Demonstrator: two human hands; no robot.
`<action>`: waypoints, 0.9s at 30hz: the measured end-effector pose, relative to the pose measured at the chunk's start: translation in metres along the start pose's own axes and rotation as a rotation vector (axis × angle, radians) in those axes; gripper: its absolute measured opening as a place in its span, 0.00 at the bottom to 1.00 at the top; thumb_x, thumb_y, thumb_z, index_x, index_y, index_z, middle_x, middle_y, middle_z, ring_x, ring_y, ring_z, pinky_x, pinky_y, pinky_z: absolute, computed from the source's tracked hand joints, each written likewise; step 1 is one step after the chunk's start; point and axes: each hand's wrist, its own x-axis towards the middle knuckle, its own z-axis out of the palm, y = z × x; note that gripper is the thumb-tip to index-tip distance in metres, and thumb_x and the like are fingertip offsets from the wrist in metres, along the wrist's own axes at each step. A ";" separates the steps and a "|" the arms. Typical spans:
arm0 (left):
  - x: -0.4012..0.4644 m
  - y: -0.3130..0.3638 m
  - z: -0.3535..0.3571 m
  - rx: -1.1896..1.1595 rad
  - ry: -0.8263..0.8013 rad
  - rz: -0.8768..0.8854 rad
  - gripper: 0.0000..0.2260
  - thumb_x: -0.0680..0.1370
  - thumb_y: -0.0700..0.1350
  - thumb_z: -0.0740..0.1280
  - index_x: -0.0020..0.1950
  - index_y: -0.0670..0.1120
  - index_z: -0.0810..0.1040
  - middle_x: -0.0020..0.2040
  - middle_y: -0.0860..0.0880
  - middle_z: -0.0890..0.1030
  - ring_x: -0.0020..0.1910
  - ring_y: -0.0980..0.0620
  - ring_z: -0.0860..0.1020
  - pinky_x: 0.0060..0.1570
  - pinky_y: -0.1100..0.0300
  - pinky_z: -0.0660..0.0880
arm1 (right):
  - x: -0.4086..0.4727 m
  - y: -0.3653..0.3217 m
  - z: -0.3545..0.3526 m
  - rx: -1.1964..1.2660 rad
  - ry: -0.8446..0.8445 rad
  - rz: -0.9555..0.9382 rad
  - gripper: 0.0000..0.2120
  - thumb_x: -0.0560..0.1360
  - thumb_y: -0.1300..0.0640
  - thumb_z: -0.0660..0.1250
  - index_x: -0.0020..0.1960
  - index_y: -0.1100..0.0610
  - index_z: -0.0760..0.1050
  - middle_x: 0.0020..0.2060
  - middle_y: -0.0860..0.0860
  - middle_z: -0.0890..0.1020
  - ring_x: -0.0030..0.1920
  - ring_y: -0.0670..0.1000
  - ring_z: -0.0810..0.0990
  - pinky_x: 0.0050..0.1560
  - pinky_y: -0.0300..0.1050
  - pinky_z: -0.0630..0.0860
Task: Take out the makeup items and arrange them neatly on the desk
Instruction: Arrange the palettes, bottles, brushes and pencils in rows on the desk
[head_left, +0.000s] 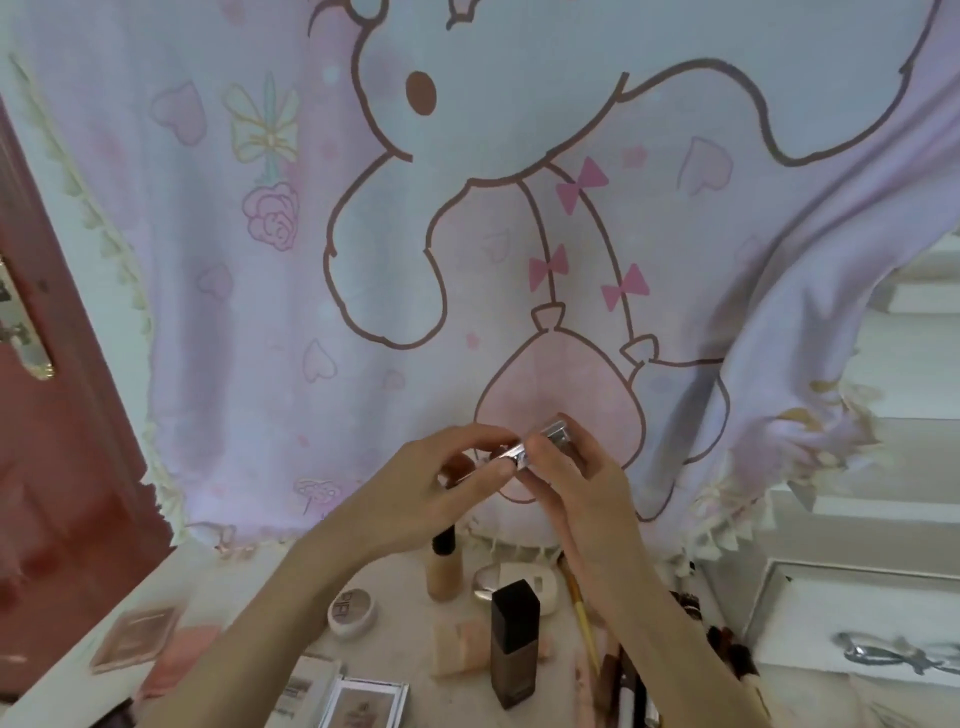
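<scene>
While several items are already laid on the desk nearest the viewer, a dark foundation bottle and a round compact among them, arrangement is judged partly done. Above these, a small silver lipstick tube is pinched between left hand and right hand, fingers curled. Behind, a pink curtain is noted.

— What is on the table?
— A tall dark bottle near the middle. A round white jar on its left. A pink flat box far left. A yellow brush on the right.
</scene>
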 end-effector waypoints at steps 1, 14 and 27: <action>0.000 0.000 -0.004 0.007 -0.008 0.008 0.16 0.74 0.62 0.57 0.59 0.63 0.74 0.54 0.60 0.79 0.51 0.58 0.77 0.54 0.61 0.73 | 0.001 0.000 0.004 -0.007 0.002 -0.011 0.30 0.62 0.48 0.74 0.59 0.63 0.74 0.52 0.58 0.81 0.56 0.57 0.79 0.62 0.55 0.74; -0.044 0.005 -0.033 0.051 -0.088 0.047 0.15 0.78 0.56 0.55 0.64 0.65 0.69 0.58 0.56 0.80 0.56 0.51 0.77 0.60 0.57 0.71 | -0.038 -0.004 0.041 0.077 -0.046 -0.005 0.34 0.54 0.44 0.74 0.53 0.64 0.77 0.47 0.56 0.84 0.50 0.52 0.83 0.54 0.46 0.78; -0.093 -0.017 -0.017 0.151 -0.224 0.014 0.15 0.81 0.53 0.55 0.57 0.77 0.64 0.36 0.47 0.75 0.31 0.56 0.66 0.38 0.62 0.66 | -0.095 0.046 0.040 0.116 -0.050 0.055 0.27 0.62 0.47 0.71 0.52 0.67 0.76 0.46 0.64 0.80 0.47 0.54 0.80 0.58 0.53 0.76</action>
